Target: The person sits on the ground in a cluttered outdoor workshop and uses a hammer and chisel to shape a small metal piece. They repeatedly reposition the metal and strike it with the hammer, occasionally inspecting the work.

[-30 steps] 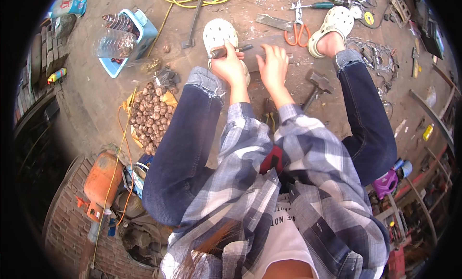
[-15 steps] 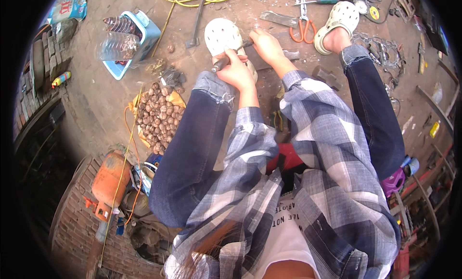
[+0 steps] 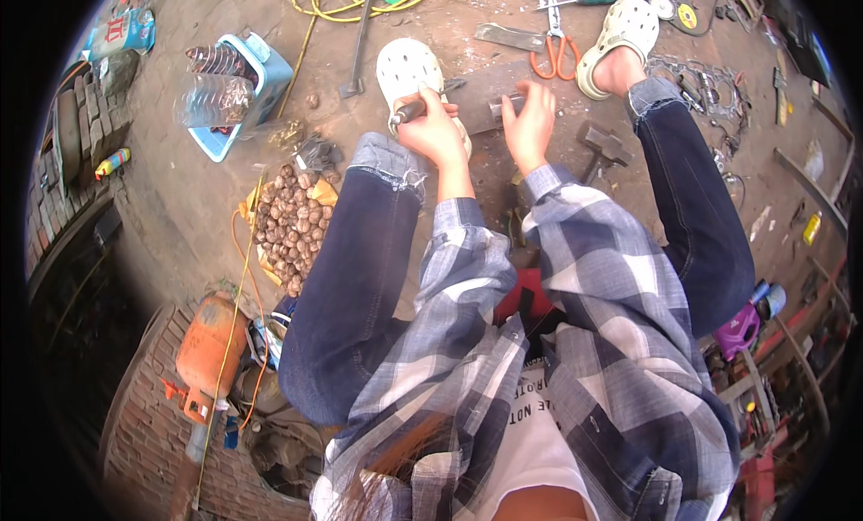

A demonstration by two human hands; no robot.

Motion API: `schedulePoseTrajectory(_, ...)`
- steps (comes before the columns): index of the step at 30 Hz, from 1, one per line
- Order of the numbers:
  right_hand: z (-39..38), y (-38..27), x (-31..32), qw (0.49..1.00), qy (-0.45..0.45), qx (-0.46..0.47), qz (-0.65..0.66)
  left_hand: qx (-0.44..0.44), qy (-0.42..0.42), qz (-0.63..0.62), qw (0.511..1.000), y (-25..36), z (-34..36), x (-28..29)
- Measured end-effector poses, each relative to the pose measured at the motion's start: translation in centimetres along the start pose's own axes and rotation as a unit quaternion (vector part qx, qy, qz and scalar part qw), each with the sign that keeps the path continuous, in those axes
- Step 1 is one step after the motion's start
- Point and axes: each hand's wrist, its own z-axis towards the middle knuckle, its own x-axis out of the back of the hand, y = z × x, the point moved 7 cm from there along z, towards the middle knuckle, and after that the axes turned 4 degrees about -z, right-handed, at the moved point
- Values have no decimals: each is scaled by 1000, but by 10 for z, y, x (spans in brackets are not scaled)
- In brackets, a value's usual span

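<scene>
My left hand [image 3: 433, 130] is closed round the dark handle of a tool [image 3: 411, 113], held over the white clog on my left foot [image 3: 409, 67]. A short grey end of it shows beyond my fingers; its kind is unclear. My right hand [image 3: 532, 125] has its thumb and fingers round a shiny metal cylinder [image 3: 496, 110], partly hidden by the hand. Beneath lies a flat brownish metal plate [image 3: 481, 142] on the ground. To the right of my right hand rests a hammer [image 3: 604, 145].
Orange-handled scissors [image 3: 556, 55] and a flat blade [image 3: 510, 37] lie ahead. Walnuts [image 3: 292, 224] are heaped beside my left leg. Farther left stands a blue basket [image 3: 216, 145] with plastic bottles. Metal parts [image 3: 710, 85] lie beyond my right foot; an orange tank [image 3: 209, 346] is lower left.
My right hand has left the far end of the dark-handled tool and moved right and nearer, onto the metal cylinder. My left hand keeps its hold. The view has shifted slightly.
</scene>
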Motion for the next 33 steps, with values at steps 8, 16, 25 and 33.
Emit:
schedulePoseTrajectory(8, -8, -34, -8, 990, -25, 113, -74, -9, 17, -26, 999, 8, 2, 4)
schedulePoseTrajectory(16, 36, -40, -77, 945, -205, 246, -63, 4, 50, -85, 995, 2, -1, 8)
schedulePoseTrajectory(25, 36, -44, -77, 926, -237, 282, -79, -10, 45, -66, 997, 2, -7, 6)
schedulePoseTrajectory(33, 17, -9, -11, 998, -19, 52, -11, -15, 10, -21, 1000, 4, -2, 0)
